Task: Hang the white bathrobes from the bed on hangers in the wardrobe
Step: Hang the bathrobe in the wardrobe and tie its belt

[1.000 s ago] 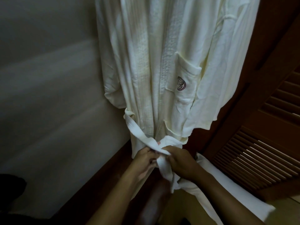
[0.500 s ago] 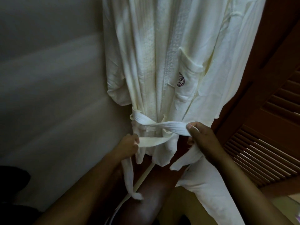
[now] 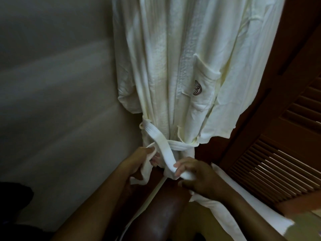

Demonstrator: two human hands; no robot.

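Note:
A white bathrobe (image 3: 182,70) hangs in front of me, a dark round logo on its chest pocket; its hanger is out of frame above. A white belt (image 3: 157,136) wraps its waist and crosses at the front. My left hand (image 3: 139,159) grips one belt end at the lower left. My right hand (image 3: 196,174) pinches the other belt end, which loops over its fingers, just right of the crossing.
A pale wall (image 3: 57,101) stands on the left. A dark wooden louvred door (image 3: 278,153) angles along the right. A rounded dark wooden edge (image 3: 156,214) lies below the robe, with more white cloth (image 3: 243,206) trailing to the lower right.
My hands pulled the belt ends apart sideways, then came back together below the crossing. The right hand now has the belt end looped over its fingers.

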